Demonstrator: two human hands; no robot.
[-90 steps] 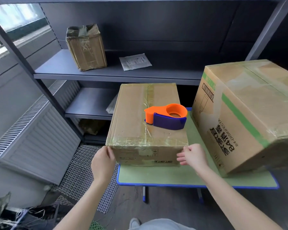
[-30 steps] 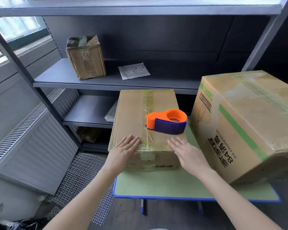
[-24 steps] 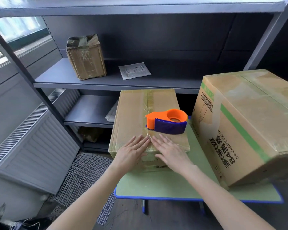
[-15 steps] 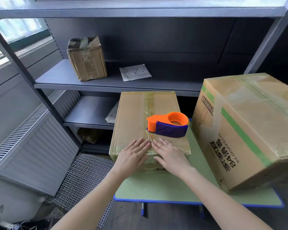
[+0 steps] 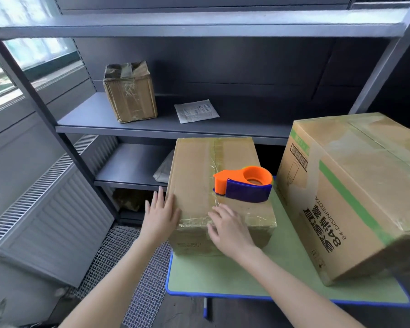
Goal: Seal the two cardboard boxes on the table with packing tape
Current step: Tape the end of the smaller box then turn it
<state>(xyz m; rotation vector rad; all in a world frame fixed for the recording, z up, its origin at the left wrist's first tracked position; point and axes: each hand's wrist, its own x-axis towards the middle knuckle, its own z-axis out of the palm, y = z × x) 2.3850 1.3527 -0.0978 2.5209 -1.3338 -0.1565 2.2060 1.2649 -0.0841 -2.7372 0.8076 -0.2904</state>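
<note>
On the small box (image 5: pixel 206 176), fingers straight and gripping nothing, the left hand (image 5: pixel 161 215) steadies its near left edge and the right hand (image 5: pixel 227 229) presses its near top edge, likely smoothing tape. The tape dispenser (image 5: pixel 244 183) sits on top, within reach, and the large box (image 5: pixel 355 190) stands to its right.

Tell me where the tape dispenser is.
In the head view, the tape dispenser sits atop the smaller box, near its right edge, beyond the right hand and left of the big box.
</note>
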